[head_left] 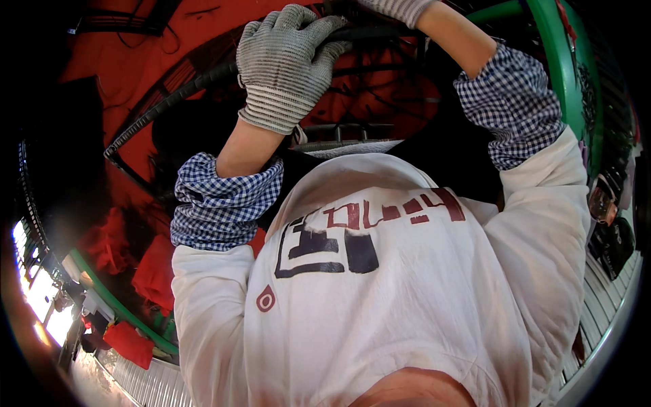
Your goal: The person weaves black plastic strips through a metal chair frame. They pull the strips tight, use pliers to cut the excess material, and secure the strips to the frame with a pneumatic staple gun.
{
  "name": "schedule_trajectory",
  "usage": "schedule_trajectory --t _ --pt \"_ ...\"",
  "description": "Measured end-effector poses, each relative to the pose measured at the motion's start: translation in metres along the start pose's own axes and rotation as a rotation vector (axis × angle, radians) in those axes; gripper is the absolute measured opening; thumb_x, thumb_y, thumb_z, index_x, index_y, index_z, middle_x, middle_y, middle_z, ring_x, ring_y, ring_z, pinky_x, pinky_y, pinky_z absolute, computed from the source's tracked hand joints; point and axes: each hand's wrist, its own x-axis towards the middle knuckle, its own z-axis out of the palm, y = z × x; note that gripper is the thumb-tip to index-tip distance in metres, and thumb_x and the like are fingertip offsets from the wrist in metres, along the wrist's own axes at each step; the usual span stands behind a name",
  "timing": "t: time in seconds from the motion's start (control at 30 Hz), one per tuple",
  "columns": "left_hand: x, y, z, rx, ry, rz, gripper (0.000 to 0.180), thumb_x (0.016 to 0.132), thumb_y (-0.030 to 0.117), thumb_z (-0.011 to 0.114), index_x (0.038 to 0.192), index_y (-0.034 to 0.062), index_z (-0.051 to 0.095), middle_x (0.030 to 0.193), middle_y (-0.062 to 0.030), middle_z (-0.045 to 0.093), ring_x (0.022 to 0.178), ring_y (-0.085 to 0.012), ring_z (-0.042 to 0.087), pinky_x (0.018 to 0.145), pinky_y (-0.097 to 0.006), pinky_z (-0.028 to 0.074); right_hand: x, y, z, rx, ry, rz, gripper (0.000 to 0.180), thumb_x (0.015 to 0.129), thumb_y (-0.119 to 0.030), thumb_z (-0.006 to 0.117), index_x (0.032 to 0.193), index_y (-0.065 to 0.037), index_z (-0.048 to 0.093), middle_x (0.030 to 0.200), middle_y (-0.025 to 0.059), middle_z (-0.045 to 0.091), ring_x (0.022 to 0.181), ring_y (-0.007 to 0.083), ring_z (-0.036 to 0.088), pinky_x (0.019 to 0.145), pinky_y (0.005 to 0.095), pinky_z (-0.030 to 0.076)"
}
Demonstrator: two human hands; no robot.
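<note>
Head view: your gloved left hand (pixel 288 64) was clamped on the black corrugated hose (pixel 173 102) against the red machine body (pixel 135 54), right hand (pixel 400 8) mostly out of frame, grip indeterminate; mid-routing, next move likely needed steady feed

A factory floor or workshop: red machine housing (pixel 129 61) with black cables (pixel 169 95), green steel frame (pixel 566 68), ribbed metal flooring (pixel 146 383), knitted work gloves (pixel 288 64).

Two grey knit gloves (pixel 288 64), two checkered sleeve covers (pixel 224 200), one dark curved bar (pixel 176 98), and perhaps two green rails (pixel 559 61).
</note>
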Motion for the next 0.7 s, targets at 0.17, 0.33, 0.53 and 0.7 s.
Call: schedule_trajectory --t 0.17,0.33,0.53,0.7 --pt "-0.001 0.000 -0.008 0.172 0.128 0.146 0.029 0.081 0.040 0.074 0.097 0.0153 0.076 0.090 -0.0006 0.066 0.083 -0.0218 0.063 0.071 -0.037 0.049 -0.067 -0.021 -0.013 0.359 0.464 -0.454 0.015 0.086 -0.015 0.070 0.096 -0.004 0.070 0.089 0.0098 0.066 0.083 0.0303 0.066 0.073 0.0378 0.054" --pt "0.012 0.010 -0.008 0.002 -0.120 -0.025 0.028 0.077 0.031 0.076 0.095 0.0109 0.077 0.099 -0.0025 0.069 0.112 -0.0251 0.053 0.097 -0.042 0.036 -0.148 -0.001 0.046 0.242 0.184 -0.343 0.014 0.088 -0.017 0.073 0.097 -0.007 0.072 0.093 0.0088 0.068 0.075 0.0260 0.069 0.070 0.0312 0.058" --pt "0.019 0.004 -0.009 -0.060 -0.252 -0.008 0.028 0.078 0.029 0.075 0.097 0.0088 0.076 0.099 -0.0037 0.070 0.110 -0.0261 0.056 0.099 -0.041 0.037 -0.123 0.014 0.091 0.856 0.062 0.060 0.024 0.096 -0.019 0.066 0.113 -0.002 0.067 0.091 0.0080 0.071 0.078 0.0170 0.070 0.072 0.0293 0.057" --pt "0.016 -0.005 -0.004 -0.089 -0.250 0.059 0.028 0.079 0.024 0.074 0.102 0.0070 0.073 0.102 -0.0075 0.067 0.106 -0.0299 0.057 0.094 -0.042 0.044 -0.127 -0.007 0.051 1.244 -0.118 0.207 0.023 0.100 -0.023 0.060 0.103 -0.002 0.067 0.080 0.0006 0.065 0.062 0.0056 0.056 0.052 0.0181 0.047"
